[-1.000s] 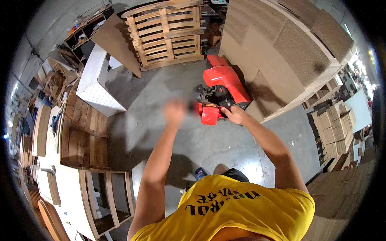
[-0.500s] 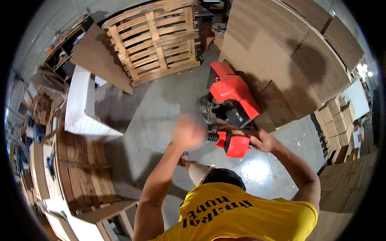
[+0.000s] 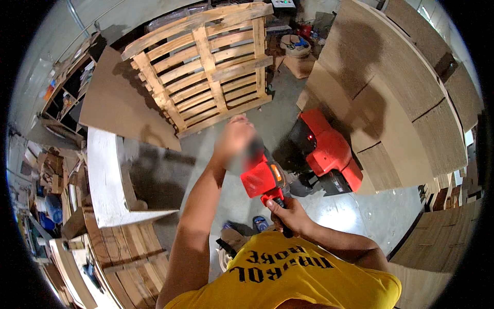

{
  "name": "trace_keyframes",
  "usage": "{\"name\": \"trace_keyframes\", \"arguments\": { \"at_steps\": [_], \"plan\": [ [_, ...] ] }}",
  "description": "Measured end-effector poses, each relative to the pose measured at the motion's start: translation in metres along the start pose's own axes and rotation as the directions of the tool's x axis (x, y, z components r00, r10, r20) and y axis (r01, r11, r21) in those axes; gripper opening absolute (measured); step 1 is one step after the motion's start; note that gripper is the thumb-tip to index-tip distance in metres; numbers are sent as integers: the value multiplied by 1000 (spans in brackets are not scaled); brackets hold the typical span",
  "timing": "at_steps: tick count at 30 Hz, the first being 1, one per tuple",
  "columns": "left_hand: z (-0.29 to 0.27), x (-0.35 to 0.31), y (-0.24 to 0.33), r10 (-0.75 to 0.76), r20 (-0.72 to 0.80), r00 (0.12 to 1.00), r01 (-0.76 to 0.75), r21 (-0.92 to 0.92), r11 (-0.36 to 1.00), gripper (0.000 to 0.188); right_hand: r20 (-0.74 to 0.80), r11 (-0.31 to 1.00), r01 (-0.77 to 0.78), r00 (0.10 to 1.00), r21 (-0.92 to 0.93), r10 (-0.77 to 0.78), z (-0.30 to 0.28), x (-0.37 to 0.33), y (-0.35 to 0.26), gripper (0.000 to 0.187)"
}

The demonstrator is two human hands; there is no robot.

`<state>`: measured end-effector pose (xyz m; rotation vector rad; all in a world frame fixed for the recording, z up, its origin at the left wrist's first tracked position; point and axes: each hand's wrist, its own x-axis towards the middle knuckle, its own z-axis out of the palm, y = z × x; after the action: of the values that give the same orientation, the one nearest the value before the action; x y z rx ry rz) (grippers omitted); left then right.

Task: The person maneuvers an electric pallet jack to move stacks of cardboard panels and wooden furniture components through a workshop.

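A red and black powered pallet truck (image 3: pixel 332 147) stands on the floor ahead and to the right. Its red control head (image 3: pixel 259 180) comes back toward me, with a black grip on either side. My left hand (image 3: pixel 235 141), partly blurred, is closed at the far grip. Around the near black grip, close to my body, the fingers of my right hand (image 3: pixel 297 215) are wrapped. The tiller between the control head and the truck's body is mostly hidden.
A wooden pallet (image 3: pixel 208 69) leans upright ahead, beside a brown board (image 3: pixel 126 98). Tall stacked brown boards (image 3: pixel 406 118) stand close to the truck's right. At left are a white panel (image 3: pixel 108 177) and wooden planks (image 3: pixel 128 242). A sack (image 3: pixel 298 64) sits at the back.
The control head has swung round to the left, from lying crosswise to pointing nearly away from me. My left hand moved farther out, my right hand in toward my body. The view also shifted.
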<state>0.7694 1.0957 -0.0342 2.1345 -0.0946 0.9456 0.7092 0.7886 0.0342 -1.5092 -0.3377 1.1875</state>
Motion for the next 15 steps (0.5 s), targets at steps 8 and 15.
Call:
{"name": "trace_keyframes", "arguments": {
  "at_steps": [8, 15],
  "plan": [
    [-8, 151, -88, 386, 238, 891, -327, -255, 910, 31, -437, 970, 6, 894, 244, 104, 61, 131, -73, 44],
    [34, 185, -175, 398, 186, 898, -299, -407, 863, 23, -637, 969, 36, 759, 246, 134, 93, 196, -91, 32]
  ]
}}
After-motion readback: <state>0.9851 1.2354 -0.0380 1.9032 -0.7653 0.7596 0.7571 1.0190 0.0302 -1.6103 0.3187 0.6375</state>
